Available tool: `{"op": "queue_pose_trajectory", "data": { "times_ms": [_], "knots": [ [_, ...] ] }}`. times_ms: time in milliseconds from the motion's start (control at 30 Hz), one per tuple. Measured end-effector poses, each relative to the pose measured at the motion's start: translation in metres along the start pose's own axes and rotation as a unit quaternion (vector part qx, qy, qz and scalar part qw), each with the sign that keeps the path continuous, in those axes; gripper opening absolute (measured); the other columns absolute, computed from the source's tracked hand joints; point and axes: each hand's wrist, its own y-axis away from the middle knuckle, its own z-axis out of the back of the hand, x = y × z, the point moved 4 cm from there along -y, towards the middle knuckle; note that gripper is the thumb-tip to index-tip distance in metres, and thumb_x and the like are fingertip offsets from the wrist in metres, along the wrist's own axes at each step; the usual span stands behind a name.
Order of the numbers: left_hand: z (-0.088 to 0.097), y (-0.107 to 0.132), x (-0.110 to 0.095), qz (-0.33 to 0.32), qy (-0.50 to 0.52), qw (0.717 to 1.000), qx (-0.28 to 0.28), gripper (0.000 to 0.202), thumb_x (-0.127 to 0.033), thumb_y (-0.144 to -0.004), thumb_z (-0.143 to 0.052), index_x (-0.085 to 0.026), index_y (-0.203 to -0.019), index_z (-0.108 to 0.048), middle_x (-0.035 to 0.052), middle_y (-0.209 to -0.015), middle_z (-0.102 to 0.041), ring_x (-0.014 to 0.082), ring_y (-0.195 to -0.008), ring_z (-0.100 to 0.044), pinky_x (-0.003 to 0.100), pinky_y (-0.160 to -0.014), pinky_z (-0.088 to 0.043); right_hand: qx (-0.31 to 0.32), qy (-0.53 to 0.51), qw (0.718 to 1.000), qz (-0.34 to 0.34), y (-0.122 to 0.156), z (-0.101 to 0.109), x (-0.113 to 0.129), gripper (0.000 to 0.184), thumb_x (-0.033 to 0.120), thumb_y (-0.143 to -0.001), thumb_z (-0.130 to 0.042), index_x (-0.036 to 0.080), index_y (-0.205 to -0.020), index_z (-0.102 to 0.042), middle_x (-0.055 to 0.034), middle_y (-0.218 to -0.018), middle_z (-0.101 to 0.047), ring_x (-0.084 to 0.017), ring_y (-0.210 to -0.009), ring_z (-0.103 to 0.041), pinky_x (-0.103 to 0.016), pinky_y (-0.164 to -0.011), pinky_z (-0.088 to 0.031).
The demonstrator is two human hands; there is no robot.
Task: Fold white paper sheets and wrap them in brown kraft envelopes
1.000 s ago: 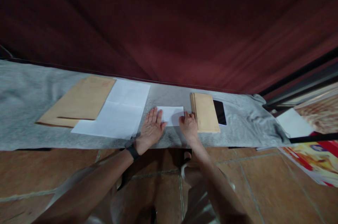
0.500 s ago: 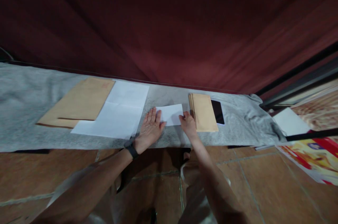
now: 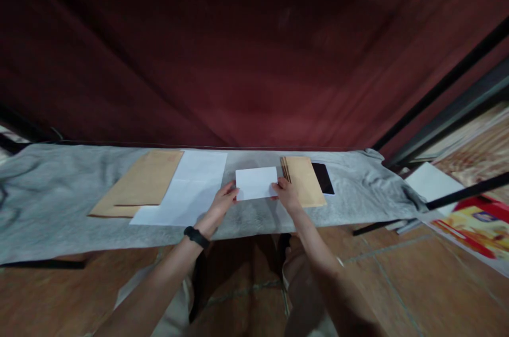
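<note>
One small white paper (image 3: pixel 256 183), rectangular, blank

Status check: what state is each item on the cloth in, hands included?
Folded white paper: folded, held at both ends.
Left hand: pinching its left edge.
Right hand: pinching its right edge.
Large white sheet: unfolded, flat, creased.
Big brown envelope: lying flat.
Envelope stack: neatly piled.
Phone: screen dark.
</note>
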Motion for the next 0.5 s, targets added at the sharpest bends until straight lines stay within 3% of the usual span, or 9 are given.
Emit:
{"op": "queue_pose_trajectory", "data": {
  "times_ms": [133, 267, 367, 500],
  "knots": [
    [-0.013, 0.013, -0.007, 0.044, 0.031, 0.999, 0.004, 0.017, -0.027, -0.083, -0.07, -0.014, -0.094, -0.068, 0.0066, -0.086, -0.074, 0.0141, -0.064, -0.068, 0.024, -0.056, -0.053, 0.01, -0.038, 0.999, 0.001, 0.004, 0.003, 0.013, 0.017, 0.038, -0.073, -0.06, 0.023, -0.077, -0.052, 0.0027, -0.072, -0.056, -0.015, -0.066, -0.058, -0.025, -0.048, -0.057],
    [-0.014, 0.02, -0.015, 0.024, 0.029, 0.999, -0.014, 0.022, -0.034, -0.082, -0.071, -0.015, -0.091, -0.065, 0.0008, -0.073, -0.069, 0.0088, -0.05, -0.058, 0.019, -0.046, -0.041, 0.026, -0.079, 0.996, -0.008, 0.01, -0.002, 0.017, 0.024, 0.043, -0.072, -0.065, 0.022, -0.08, -0.057, 0.0001, -0.076, -0.061, -0.017, -0.072, -0.061, -0.027, -0.051, -0.059],
    [-0.007, 0.018, -0.016, 0.001, 0.012, 1.0, -0.019, 0.029, -0.042, -0.076, -0.076, -0.016, -0.082, -0.064, -0.0059, -0.057, -0.056, 0.0065, -0.043, -0.047, 0.018, -0.041, -0.032, 0.041, -0.104, 0.993, -0.019, 0.01, -0.011, 0.012, 0.03, 0.046, -0.068, -0.069, 0.02, -0.081, -0.061, -0.0005, -0.074, -0.062, -0.019, -0.073, -0.063, -0.029, -0.053, -0.06],
    [0.0, 0.008, -0.013, 0.012, 0.036, 0.999, -0.001, 0.04, -0.046, -0.061, -0.083, -0.017, -0.079, -0.063, -0.0058, -0.062, -0.058, 0.0067, -0.048, -0.05, 0.019, -0.047, -0.036, 0.036, -0.121, 0.992, -0.025, -0.004, -0.02, 0.004, 0.034, 0.047, -0.061, -0.071, 0.019, -0.078, -0.062, -0.0004, -0.072, -0.062, -0.018, -0.069, -0.061, -0.029, -0.052, -0.06]
  ]
}}
